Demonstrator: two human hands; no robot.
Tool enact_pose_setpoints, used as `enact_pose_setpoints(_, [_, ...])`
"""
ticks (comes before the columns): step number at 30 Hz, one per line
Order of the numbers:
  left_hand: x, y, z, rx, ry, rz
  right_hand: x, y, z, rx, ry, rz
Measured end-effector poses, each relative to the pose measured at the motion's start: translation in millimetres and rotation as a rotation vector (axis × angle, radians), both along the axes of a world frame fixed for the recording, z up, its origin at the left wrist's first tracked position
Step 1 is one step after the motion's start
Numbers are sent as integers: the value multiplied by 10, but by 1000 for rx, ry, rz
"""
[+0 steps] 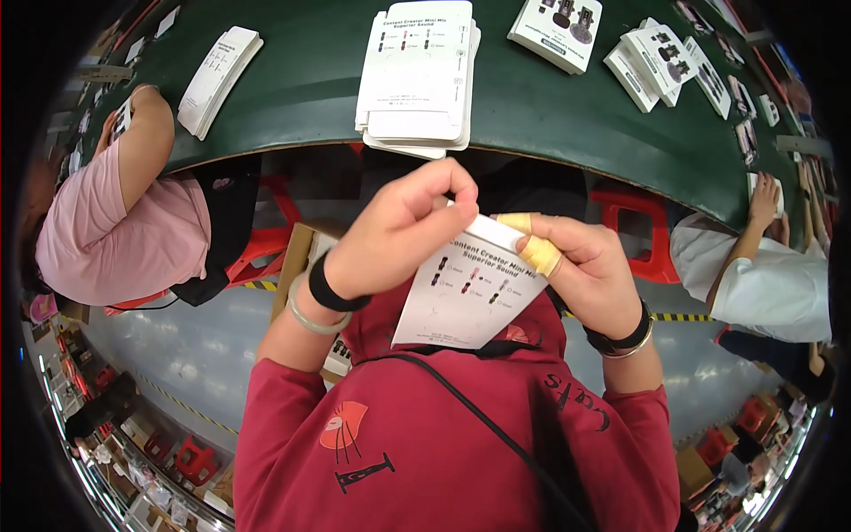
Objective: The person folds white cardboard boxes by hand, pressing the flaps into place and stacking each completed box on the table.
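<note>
A white printed carton (470, 297), flat-looking and tilted, is held up in front of my chest. My left hand (403, 226) is closed, its thumb and curled fingers pinching the carton's top edge near the left corner. On the right corner of that edge, my right hand (581, 262) grips between thumb and forefinger, both wrapped in yellow tape. Whether the top flap is folded is partly covered by my fingers. Just beyond my hands, a stack of similar white cartons (415, 75) lies at the near edge of the green table (306, 84).
Another carton stack (219, 80) lies left on the table. Printed boxes (557, 31) and a loose pile of boxes (656, 66) sit to the right. Co-workers sit either side, one in a pink sleeve (115, 191), one in a white sleeve (753, 275). A red stool (634, 226) stands beneath the table edge.
</note>
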State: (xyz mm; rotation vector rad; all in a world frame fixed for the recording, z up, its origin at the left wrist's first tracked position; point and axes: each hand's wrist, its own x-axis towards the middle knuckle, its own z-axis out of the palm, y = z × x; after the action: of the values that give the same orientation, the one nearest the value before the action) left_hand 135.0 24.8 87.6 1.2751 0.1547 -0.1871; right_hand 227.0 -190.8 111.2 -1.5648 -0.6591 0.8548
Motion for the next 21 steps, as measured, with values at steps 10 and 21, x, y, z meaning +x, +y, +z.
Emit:
enact_pose_setpoints(10, [-265,-55,-346,377,-396,187,-65,-57,-56,66,-31,59])
enact_pose_setpoints(21, [324,270,-84,785,-310,589,352,-408,328,-52,-330,-279])
